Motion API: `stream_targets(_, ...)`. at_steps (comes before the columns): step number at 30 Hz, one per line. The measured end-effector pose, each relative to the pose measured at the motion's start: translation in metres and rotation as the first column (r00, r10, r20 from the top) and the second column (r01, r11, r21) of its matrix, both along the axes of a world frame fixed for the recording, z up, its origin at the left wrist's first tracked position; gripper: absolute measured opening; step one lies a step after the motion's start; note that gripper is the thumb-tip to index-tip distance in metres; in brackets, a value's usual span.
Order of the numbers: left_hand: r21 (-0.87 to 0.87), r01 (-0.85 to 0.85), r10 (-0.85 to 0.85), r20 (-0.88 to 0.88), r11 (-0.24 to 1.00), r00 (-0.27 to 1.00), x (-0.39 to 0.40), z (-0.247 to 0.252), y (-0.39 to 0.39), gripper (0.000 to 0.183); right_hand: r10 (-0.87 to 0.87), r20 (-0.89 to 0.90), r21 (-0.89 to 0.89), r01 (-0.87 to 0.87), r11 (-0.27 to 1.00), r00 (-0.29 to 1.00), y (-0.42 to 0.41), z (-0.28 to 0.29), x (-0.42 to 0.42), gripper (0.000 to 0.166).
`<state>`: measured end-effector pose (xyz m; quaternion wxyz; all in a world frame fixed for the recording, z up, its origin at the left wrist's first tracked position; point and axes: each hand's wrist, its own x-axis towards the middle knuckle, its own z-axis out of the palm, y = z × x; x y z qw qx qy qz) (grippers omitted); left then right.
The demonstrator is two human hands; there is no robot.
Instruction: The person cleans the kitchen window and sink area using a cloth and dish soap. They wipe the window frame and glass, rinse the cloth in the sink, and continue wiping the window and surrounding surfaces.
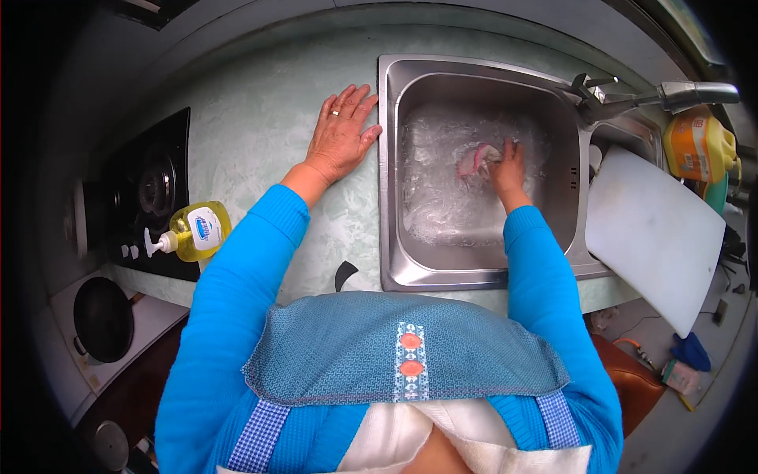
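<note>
My right hand point(508, 172) is down in the stainless steel sink basin point(450, 92), gripping a wet white cloth with a pink edge point(478, 159). Rippling water point(429, 195) covers the basin floor around the cloth. Part of the cloth is hidden behind my fingers. Palm down on the green marbled countertop point(249, 112), my left hand point(343, 136) rests just left of the sink rim, fingers spread and holding nothing. A ring shows on one of its fingers.
A metal faucet point(657, 98) is swung out at the right. A white cutting board point(654, 219) leans over the smaller basin, near a yellow jug point(699, 145). Leftward are a yellow pump bottle point(201, 231), a black gas stove point(157, 183) and, lower, a wok point(103, 320).
</note>
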<state>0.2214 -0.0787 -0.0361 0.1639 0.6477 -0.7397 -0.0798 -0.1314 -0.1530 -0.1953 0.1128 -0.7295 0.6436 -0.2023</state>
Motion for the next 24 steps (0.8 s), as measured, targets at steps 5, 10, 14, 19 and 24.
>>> stream_targets(5,0.028,-0.016,0.015,0.032,0.999,0.999,0.0,-0.001,0.003,0.049,0.164,0.085,0.567,-0.183,0.803,0.983,0.025,0.017,0.045,0.038)
stream_targets(10,0.014,-0.03,0.029,0.036,0.999,0.999,0.002,-0.002,0.007,0.049,-0.605,0.54,0.82,-0.203,0.535,0.585,0.004,0.07,0.053,0.05)
stream_targets(14,0.001,-0.037,0.037,-0.012,0.999,0.999,0.004,0.002,0.011,0.049,-0.656,0.726,0.661,-0.474,0.582,0.206,0.009,0.111,0.046,0.047)
stream_targets(19,-0.024,-0.011,0.01,-0.063,1.0,0.998,0.004,-0.003,0.008,0.048,-0.599,0.798,0.552,-0.475,0.685,0.064,0.029,0.112,0.037,0.049)
stream_targets(24,-0.013,0.046,-0.047,-0.177,0.999,0.983,0.017,-0.008,0.009,0.049,-0.504,0.856,0.506,-0.378,0.775,0.111,0.042,0.148,0.049,0.025)
